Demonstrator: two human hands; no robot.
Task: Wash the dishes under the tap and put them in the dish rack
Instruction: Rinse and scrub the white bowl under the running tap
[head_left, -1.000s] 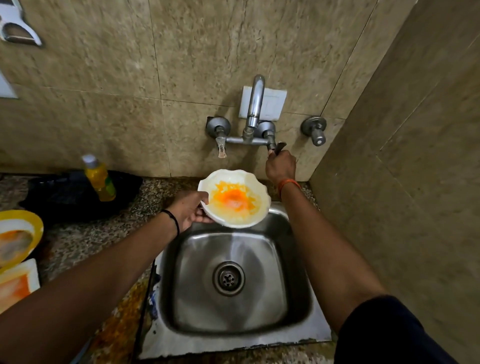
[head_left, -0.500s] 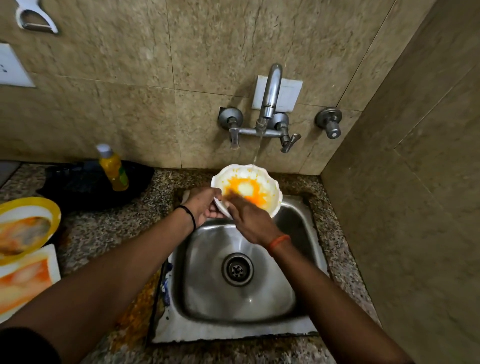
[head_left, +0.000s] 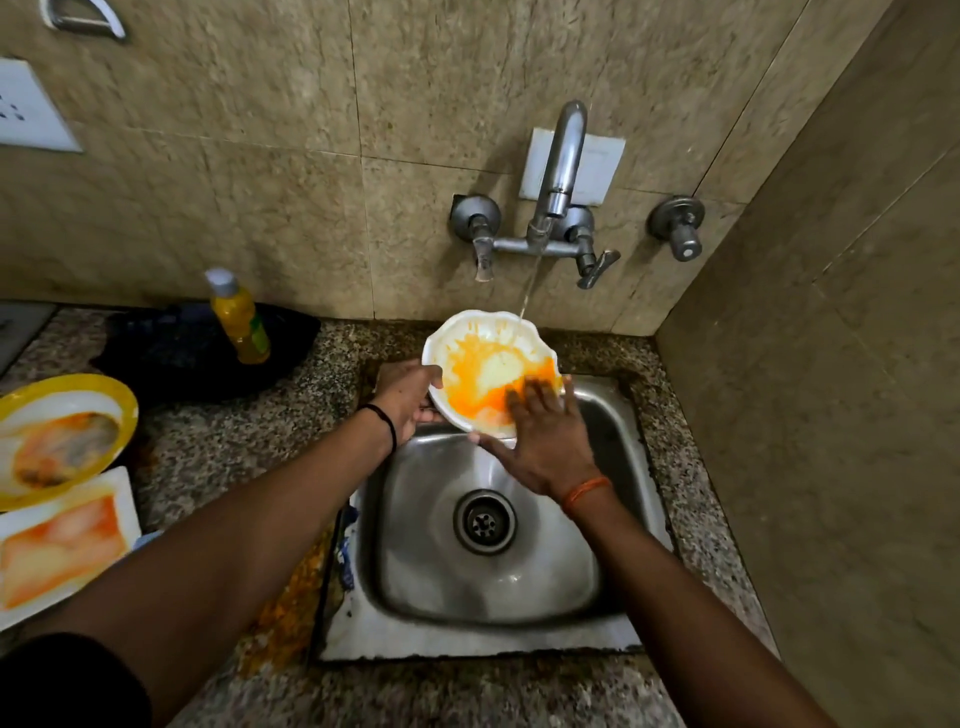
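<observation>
Two hands on bowl (head_left: 488, 374) over sink (head_left: 613, 587) back edge: left hand (head_left: 405, 395) gripping rim, right hand (head_left: 545, 441) flat, seemingly rubbing sauce; wet rim could slip, or stream splash orange across surface (head_left: 218, 457).

1. The sink (head_left: 493, 639) is set in the counter (head_left: 218, 447), tap (head_left: 563, 156) on the wall at its 12 o'clock.
2. The bowl (head_left: 488, 332) is over the sink's 12 o'clock edge, left hand (head_left: 405, 392) at its 9 o'clock, right hand (head_left: 545, 441) at its 5 o'clock.
3. A bottle (head_left: 236, 317) and two plates (head_left: 67, 436) sit on the counter at the sink's 9 to 10 o'clock.
</observation>
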